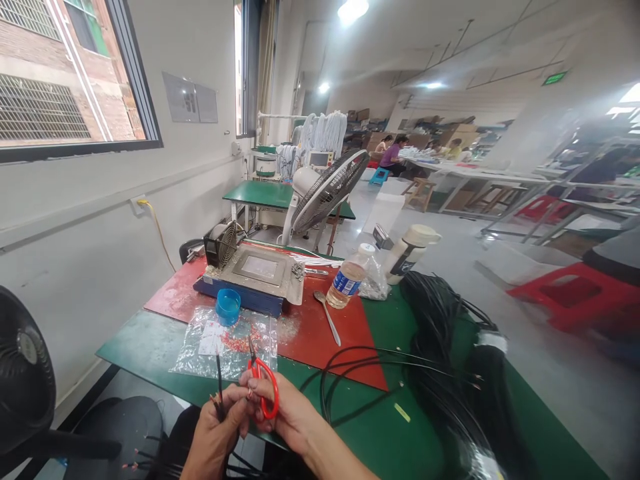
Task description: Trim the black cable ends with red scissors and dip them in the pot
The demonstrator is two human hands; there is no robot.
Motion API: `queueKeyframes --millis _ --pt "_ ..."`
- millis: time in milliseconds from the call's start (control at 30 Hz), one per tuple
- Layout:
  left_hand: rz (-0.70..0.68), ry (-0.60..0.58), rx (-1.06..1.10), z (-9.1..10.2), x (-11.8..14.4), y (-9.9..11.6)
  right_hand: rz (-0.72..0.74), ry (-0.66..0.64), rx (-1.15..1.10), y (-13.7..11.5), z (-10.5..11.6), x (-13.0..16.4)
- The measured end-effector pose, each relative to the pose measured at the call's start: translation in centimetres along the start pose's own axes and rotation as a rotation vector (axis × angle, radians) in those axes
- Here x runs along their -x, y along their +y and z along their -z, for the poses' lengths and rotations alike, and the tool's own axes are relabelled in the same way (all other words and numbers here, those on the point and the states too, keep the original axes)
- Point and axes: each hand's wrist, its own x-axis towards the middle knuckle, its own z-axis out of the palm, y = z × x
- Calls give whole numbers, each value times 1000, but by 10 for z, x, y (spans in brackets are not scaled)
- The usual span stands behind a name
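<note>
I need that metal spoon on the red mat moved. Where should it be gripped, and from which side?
Grip the spoon at mid-handle, from above. It lies flat, bowl towards the water bottle, handle pointing to the near edge, so the slim handle is the free part, clear of the bottle.

- We see red scissors (264, 387) with glossy plastic handles and dark metal blades, near the front edge.
- The thin black cable (219, 380) looks sheathed in smooth plastic, as does the big glossy coil (440, 333) at right.
- The clear plastic bag (225, 343) is shiny and crinkled.
- The green tabletop (390, 427) looks smooth and matt; the red mat (320, 333) has a slight sheen.
- The metal plate (260, 268) is dull grey; the spoon (327, 317) is polished metal.
- The water bottle (347, 283) is clear plastic.
</note>
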Motion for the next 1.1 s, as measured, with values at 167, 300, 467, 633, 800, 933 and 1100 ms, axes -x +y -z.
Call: queueKeyframes --millis 167,300,467,633,800,933,1100 --pt "-35 38 -28 7 -5 -8 55 25 -12 -4 -1 3" --pt "-45 33 -51 6 -3 -7 68 23 17 -5 -2 3" --pt "-48 131 -29 6 -3 -10 50 2 26 -3 -2 4" --pt "-19 200 -46 13 -5 -14 64 26 -2 0 0 6" --pt "-22 159 -168 15 -4 -13 96 42 7 -2 -3 6" --pt "-67 256 -201 7 0 -8 170 74 122 0 -6 5" --pt "-28 309 -207 2 5 -2 286 130 272 8 -4 2"
